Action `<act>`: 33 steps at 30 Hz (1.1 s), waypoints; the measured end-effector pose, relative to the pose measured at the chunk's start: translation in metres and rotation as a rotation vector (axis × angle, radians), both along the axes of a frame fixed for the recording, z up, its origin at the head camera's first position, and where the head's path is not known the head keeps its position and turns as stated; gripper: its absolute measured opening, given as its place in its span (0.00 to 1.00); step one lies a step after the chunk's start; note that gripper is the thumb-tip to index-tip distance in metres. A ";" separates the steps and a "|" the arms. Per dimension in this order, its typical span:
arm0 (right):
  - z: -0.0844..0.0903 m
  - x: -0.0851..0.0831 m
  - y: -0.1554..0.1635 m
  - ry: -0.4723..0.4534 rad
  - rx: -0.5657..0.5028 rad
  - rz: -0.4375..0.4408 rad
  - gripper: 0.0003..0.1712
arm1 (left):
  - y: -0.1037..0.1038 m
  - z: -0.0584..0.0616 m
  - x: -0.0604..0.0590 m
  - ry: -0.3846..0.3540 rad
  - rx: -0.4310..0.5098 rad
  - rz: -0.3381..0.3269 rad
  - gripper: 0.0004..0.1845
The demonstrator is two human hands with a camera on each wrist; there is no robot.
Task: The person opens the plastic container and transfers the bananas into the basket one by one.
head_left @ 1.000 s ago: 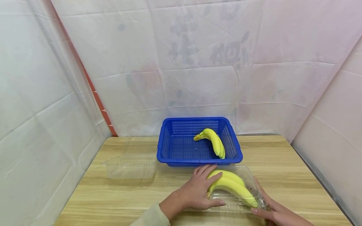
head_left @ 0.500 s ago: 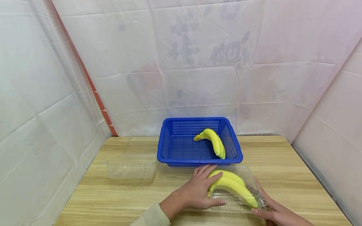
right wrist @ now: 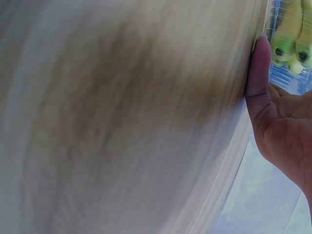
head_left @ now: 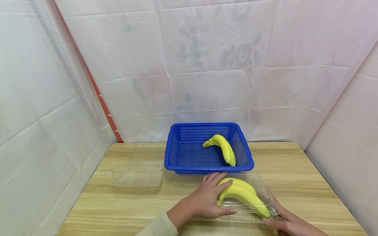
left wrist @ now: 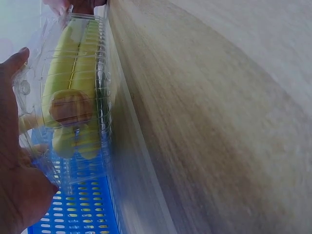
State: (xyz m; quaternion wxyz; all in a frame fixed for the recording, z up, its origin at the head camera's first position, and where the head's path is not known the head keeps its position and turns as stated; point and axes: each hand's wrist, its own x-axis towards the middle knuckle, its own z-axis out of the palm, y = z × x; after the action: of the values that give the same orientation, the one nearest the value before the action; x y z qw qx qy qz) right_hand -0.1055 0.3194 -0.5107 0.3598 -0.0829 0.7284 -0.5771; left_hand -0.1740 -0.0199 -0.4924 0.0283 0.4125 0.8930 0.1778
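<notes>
A clear plastic clamshell box lies near the table's front, with a bunch of bananas inside under clear plastic. My left hand holds the box's left end, fingers spread over the top and thumb toward the front side. At the right end, my right hand grips the box, its thumb in front and its other fingers largely hidden behind the plastic. The left wrist view shows the banana stem facing the camera through the ridged wall. Dark banana tips appear beyond my right thumb in the right wrist view.
Behind the box stands a blue perforated basket with another bunch of bananas at its right side. An open clear box sits on the wooden table at left. White sheeting hangs around the table.
</notes>
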 end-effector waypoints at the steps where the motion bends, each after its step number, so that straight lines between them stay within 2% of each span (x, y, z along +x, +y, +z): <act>1: 0.000 0.000 0.000 0.008 0.010 0.003 0.58 | 0.000 0.000 0.000 -0.001 -0.001 0.000 0.48; 10: 0.001 0.002 0.000 0.022 0.074 -0.010 0.59 | 0.001 0.002 0.001 -0.005 -0.004 0.002 0.47; 19: 0.001 0.002 -0.001 -0.016 0.060 -0.028 0.58 | 0.001 0.001 0.000 -0.017 0.009 0.009 0.47; 33: -0.004 0.000 0.000 0.008 0.042 -0.006 0.59 | 0.000 0.001 -0.001 -0.024 0.027 0.010 0.47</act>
State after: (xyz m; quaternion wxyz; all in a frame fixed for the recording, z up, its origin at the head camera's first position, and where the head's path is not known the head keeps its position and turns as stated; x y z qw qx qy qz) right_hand -0.1054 0.3196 -0.5142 0.3569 -0.0754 0.7419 -0.5625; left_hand -0.1750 -0.0195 -0.4916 0.0326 0.4064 0.8921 0.1947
